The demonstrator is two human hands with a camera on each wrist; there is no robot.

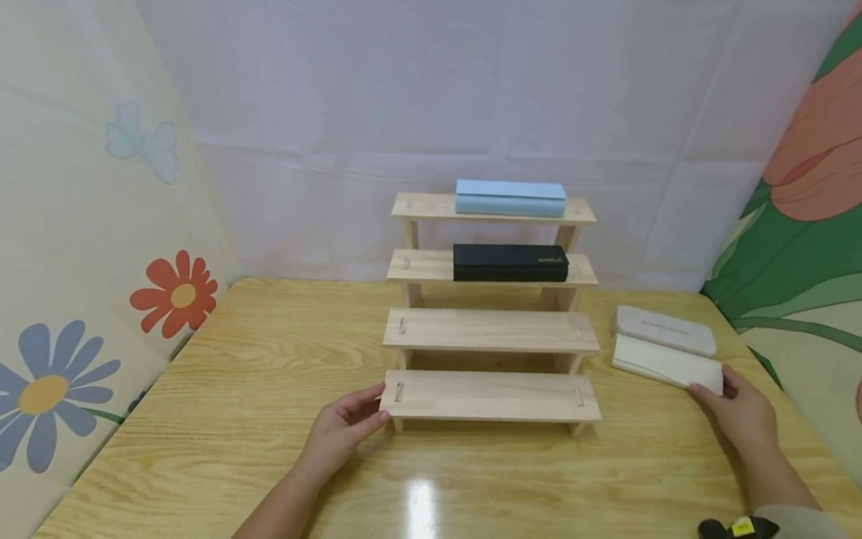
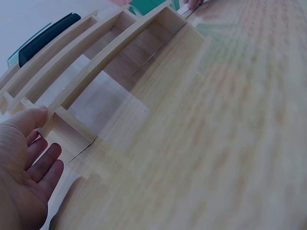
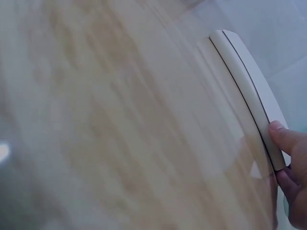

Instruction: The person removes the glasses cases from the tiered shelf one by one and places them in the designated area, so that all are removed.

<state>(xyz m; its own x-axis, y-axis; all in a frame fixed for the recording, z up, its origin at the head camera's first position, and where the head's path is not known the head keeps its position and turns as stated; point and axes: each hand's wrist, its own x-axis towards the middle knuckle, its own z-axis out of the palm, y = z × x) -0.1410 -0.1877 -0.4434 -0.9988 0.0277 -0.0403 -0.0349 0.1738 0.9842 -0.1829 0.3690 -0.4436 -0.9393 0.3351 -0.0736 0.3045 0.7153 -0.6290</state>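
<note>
A four-step wooden display stand point(image 1: 494, 397) occupies the middle of the table. My left hand point(image 1: 346, 423) pinches the left end of its lowest board; in the left wrist view the thumb point(image 2: 31, 120) lies along the board's edge, the lower fingers away from the wood. Over on the right, my right hand point(image 1: 744, 412) grips the near right end of a cream glasses case point(image 1: 667, 363). This case lies on the table, its long side showing in the right wrist view, with the thumb point(image 3: 280, 134) on its front.
Behind the cream case lies a light grey glasses case point(image 1: 667, 329). A light blue case point(image 1: 509, 198) sits on the top step, a black case point(image 1: 509, 262) on the step below it. A white cloth point(image 1: 337, 150) hangs behind the wooden table point(image 1: 289, 337), with flowered cloths at both sides.
</note>
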